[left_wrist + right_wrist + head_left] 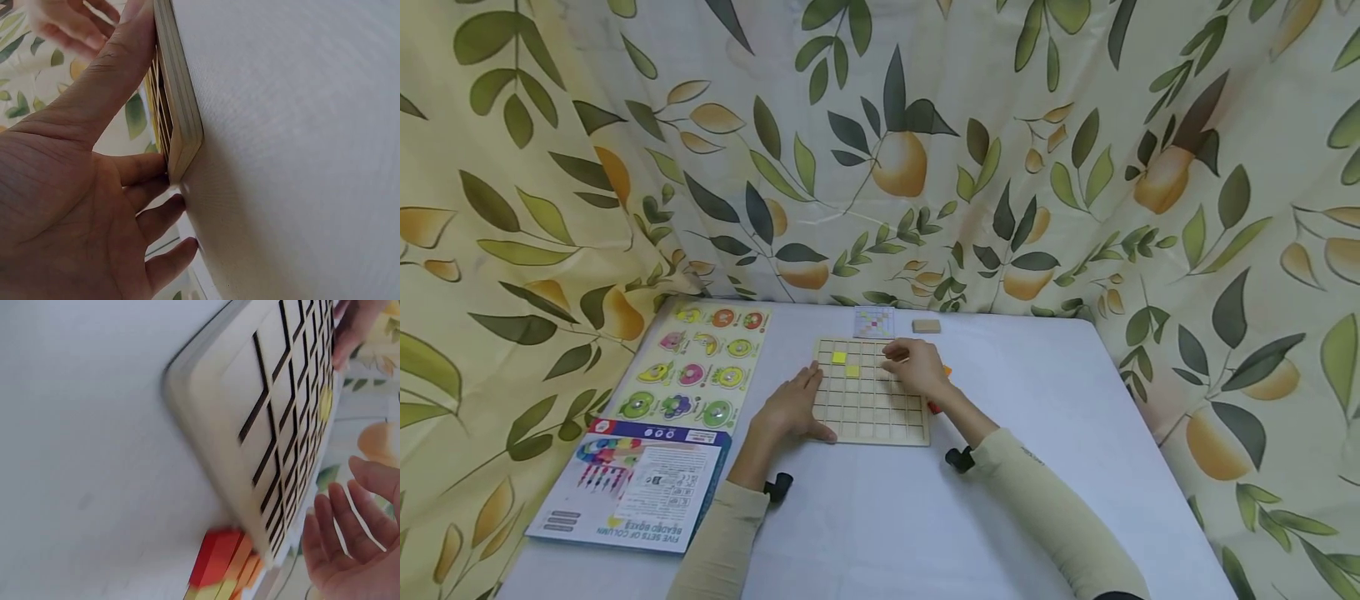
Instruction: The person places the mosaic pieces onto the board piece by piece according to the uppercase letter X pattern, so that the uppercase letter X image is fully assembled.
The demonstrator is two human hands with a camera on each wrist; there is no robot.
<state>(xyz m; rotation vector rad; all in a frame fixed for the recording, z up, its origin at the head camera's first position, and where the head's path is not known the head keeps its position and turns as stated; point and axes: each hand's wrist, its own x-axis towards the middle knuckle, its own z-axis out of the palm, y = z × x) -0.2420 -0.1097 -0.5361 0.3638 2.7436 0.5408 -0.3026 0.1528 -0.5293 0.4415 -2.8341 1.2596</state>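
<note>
Left hand (786, 410) is spread against the grid board's (868, 421) left edge, likely stopping slip. Right hand (917, 365) hangs above it, fingers loosely bent, nothing visible inside. Coloured blocks (215, 557) under right wrist, probably for short reach.

Smooth matt wood for the grid board (872, 402), finely textured matt table surface (1037, 400), soft cloth for the curtain (880, 233).

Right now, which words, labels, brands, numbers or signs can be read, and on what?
"FIVE SETS OF COLUMN BEADED BOXES": upside down on the blue-edged box.
Too small to read: the box's other print, the captions on the fruit sheet, and the mark on the right sleeve.
</note>
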